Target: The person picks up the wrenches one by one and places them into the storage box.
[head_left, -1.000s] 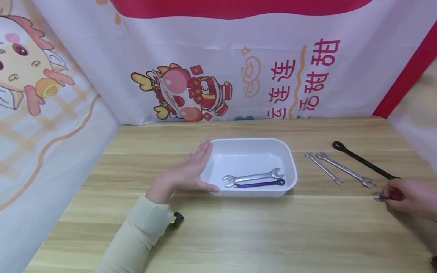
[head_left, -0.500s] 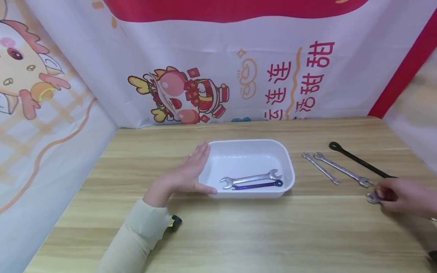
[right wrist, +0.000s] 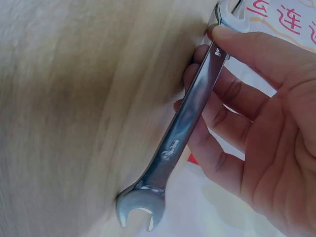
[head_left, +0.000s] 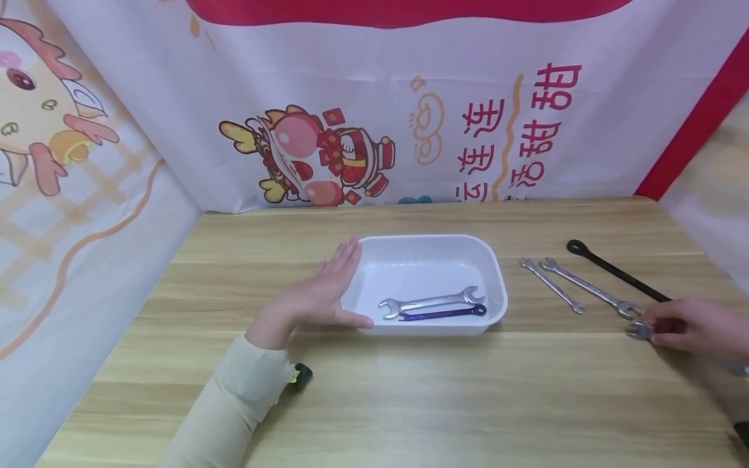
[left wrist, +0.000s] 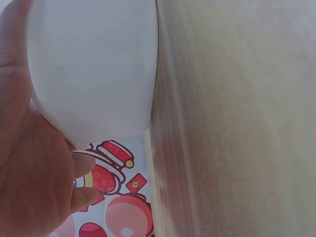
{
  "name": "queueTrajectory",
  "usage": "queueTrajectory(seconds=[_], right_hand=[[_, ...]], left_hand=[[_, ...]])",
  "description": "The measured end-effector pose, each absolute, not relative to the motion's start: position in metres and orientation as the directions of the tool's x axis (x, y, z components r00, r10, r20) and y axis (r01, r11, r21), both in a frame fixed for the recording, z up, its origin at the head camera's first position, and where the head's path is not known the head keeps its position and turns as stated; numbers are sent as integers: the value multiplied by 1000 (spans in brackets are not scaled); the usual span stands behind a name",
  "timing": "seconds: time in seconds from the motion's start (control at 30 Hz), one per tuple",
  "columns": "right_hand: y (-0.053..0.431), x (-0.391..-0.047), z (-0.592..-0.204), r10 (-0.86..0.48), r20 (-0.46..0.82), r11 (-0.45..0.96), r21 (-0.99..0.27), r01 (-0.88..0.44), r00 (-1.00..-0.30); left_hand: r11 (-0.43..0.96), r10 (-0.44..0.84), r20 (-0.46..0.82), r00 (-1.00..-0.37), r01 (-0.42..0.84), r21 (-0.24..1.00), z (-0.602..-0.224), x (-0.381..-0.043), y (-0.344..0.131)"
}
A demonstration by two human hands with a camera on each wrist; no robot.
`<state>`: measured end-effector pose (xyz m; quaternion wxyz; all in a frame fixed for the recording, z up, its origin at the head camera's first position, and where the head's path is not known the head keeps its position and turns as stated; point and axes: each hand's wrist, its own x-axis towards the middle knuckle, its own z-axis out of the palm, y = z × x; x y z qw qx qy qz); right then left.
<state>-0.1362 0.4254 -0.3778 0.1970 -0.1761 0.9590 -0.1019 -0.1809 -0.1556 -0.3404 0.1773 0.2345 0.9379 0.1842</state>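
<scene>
My left hand (head_left: pixel 322 296) lies against the left end of a white plastic tray (head_left: pixel 427 331), fingers straight along the rim and thumb at the front corner. In the left wrist view, the palm (left wrist: pixel 34 177) is beside the tray's wall (left wrist: pixel 94 69). Inside the tray are a silver open-end wrench (head_left: pixel 433 303) and a smaller purple-blue wrench (head_left: pixel 441 314). At the right, my right hand (head_left: pixel 702 328) pinches a silver double open-end wrench (right wrist: pixel 182 118) between thumb and fingers, near one end. Its far jaw end points down in the right wrist view.
Two silver wrenches, a small one (head_left: pixel 552 285) and a longer one (head_left: pixel 590 288), lie right of the tray. Beyond them is a long black wrench (head_left: pixel 619 272), its near end behind the right hand. A printed cloth (head_left: pixel 433 58) hangs behind the wooden table (head_left: pixel 445 403).
The right hand has shifted slightly left with the wrench, and more of the wrench shows on both sides of it. The left hand stays at the tray.
</scene>
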Motion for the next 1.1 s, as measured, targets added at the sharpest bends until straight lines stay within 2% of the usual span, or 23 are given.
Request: queueTrajectory(seconds=[0.27,0.6,0.8,0.97,1.1], right_hand=[[426,-134,-379,-478,-220,860,-317,-400,-850],[424,-137,-381,-406,-284,895,-318,-314,-869],[425,-137,-379,-420,-264,889,-310,-336,-868],[419,-141,-371,-349,-353,921,-300,-248,-868],[417,-143,-365,-337,-370,924,-305,-230,-866]], left_hand=[[824,504,-248,-828,374,427,-340,-180,-156],[824,499,-253,-829,363,435,-341,-181,-156],[822,506,-249,-826,374,430,-341,-181,-156],[820,506,-246,-827,373,435,-340,-180,-156],[824,502,-250,-828,370,429,-339,-180,-156]])
